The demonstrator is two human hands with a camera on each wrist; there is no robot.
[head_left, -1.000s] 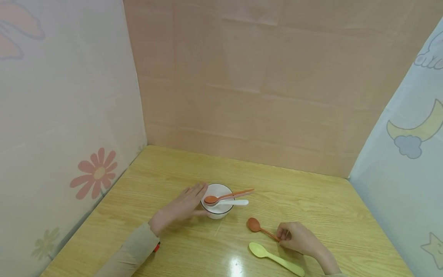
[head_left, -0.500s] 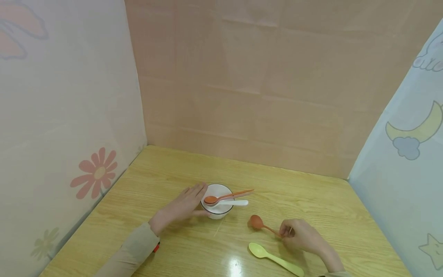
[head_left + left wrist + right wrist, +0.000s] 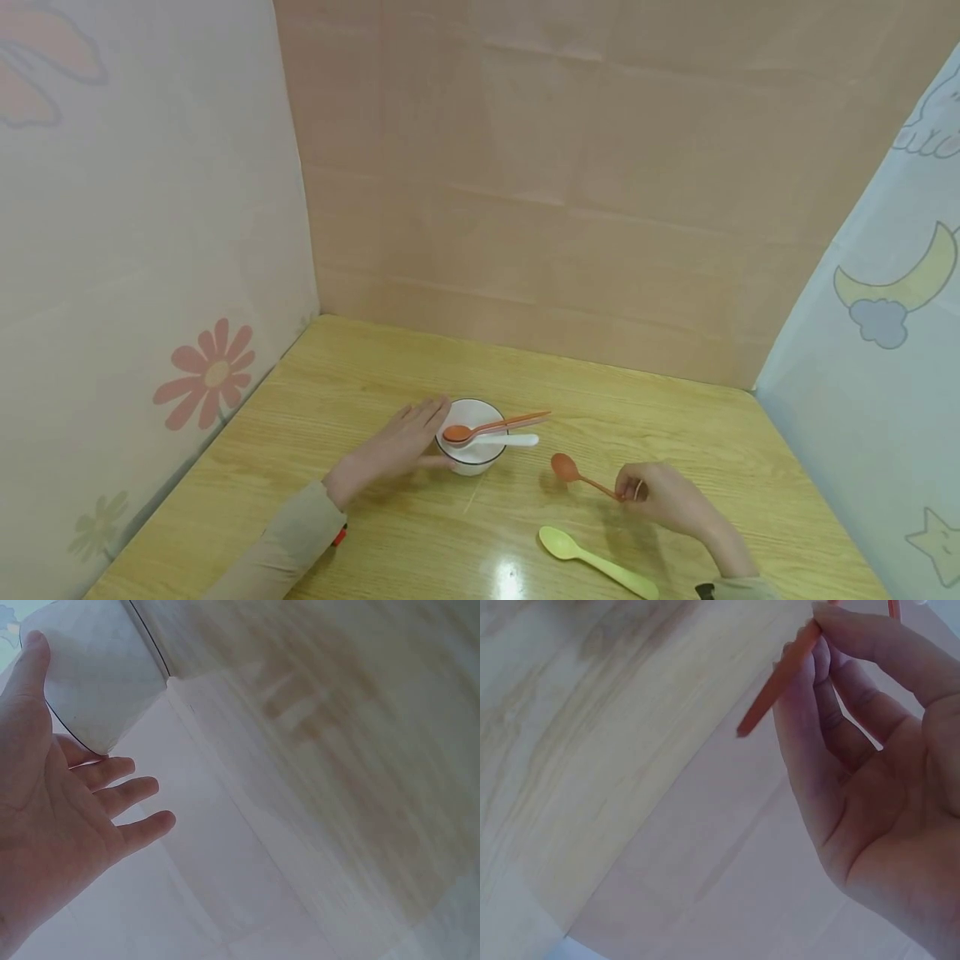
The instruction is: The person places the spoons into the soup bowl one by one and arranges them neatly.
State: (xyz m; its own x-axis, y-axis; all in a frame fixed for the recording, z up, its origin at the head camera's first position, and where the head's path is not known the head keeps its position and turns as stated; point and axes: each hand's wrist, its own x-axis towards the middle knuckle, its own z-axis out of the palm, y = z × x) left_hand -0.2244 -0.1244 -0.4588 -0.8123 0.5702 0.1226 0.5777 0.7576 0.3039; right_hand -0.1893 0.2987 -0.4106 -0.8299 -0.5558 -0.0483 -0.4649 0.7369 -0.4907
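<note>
A white bowl (image 3: 480,462) with a dark rim stands mid-table. My left hand (image 3: 397,440) holds it from the left, thumb on the near side and fingers along the far rim; the left wrist view shows the bowl (image 3: 97,667) between thumb and index finger. Inside the bowl lean an orange spoon (image 3: 457,433) and a white spoon (image 3: 510,439), handles pointing right; a pinkish strip shows under the orange handle. My right hand (image 3: 663,498) pinches a darker orange spoon (image 3: 564,467) by its handle, just above the table. Its handle end (image 3: 769,697) sticks out past my fingertips.
A yellow-green spoon (image 3: 596,562) lies on the wooden table (image 3: 405,354), nearer me than the right hand. Printed cloth walls stand left and right, and a plain tan sheet (image 3: 525,208) closes the back. A small red item (image 3: 340,536) shows by my left sleeve.
My right hand has raised the darker orange spoon off the table and carried it slightly away from me and to the right. My left hand and the bowl have stayed put.
</note>
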